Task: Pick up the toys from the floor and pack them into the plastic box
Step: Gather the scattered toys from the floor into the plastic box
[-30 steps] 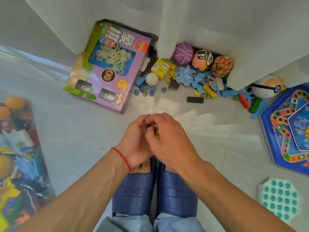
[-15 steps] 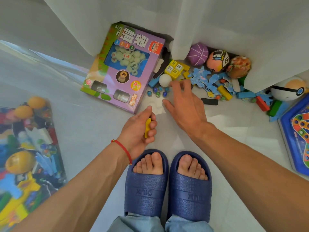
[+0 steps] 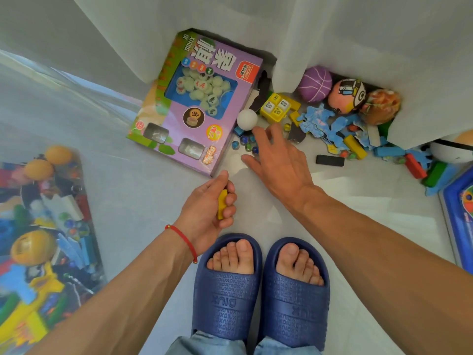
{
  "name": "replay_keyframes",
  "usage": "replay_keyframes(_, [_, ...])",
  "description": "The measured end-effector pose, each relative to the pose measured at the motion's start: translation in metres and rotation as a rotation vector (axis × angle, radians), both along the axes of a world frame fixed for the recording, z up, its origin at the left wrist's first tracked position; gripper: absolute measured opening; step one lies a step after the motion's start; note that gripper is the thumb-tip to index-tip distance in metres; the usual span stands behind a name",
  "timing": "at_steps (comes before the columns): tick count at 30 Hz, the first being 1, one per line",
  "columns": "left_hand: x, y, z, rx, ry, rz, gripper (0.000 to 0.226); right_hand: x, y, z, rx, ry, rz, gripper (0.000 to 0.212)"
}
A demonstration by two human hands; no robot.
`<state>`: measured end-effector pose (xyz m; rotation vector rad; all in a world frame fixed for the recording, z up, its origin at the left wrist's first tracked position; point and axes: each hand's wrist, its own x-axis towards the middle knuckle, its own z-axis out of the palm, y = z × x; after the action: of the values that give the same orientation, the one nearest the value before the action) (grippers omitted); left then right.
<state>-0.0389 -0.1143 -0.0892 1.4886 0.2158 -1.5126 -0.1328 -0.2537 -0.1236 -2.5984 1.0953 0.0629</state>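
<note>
Yellow was the piece your left hand point(image 3: 204, 213) had its fingers curled round, a small yellow block point(image 3: 222, 204) held just above your slippers point(image 3: 258, 290) in the lower middle of the frame, probably parked there so your other hand could gather more. Your right hand point(image 3: 277, 163) reached up the frame with fingers spread and holding nothing, its tips over the marbles point(image 3: 243, 144) and just below the white ball point(image 3: 246, 119). That spread looked fit for scooping several loose marbles at once; they roll easily. The two hands were apart. The remaining toys lay scattered along the curtain point(image 3: 358, 34) at upper right, beside the purple chess box point(image 3: 197, 103). The plastic box point(image 3: 43, 226) sat at the left edge, already holding many toys.
</note>
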Motion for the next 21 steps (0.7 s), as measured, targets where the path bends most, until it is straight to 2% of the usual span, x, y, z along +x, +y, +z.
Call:
replay_keyframes(7, [0.000, 0.002, 0.002, -0.020, 0.001, -0.006, 0.033, 0.007, 0.003, -0.008, -0.087, 0.021, 0.023, 0.042])
replay_keyframes(16, [0.000, 0.012, 0.003, -0.006, 0.006, 0.010, 0.032, -0.006, 0.004, -0.019, -0.273, -0.018, 0.107, 0.013])
replay_keyframes(21, [-0.007, 0.017, 0.007, -0.016, 0.022, 0.033, 0.033, -0.037, 0.012, -0.009, -0.129, 0.071, 0.236, 0.028])
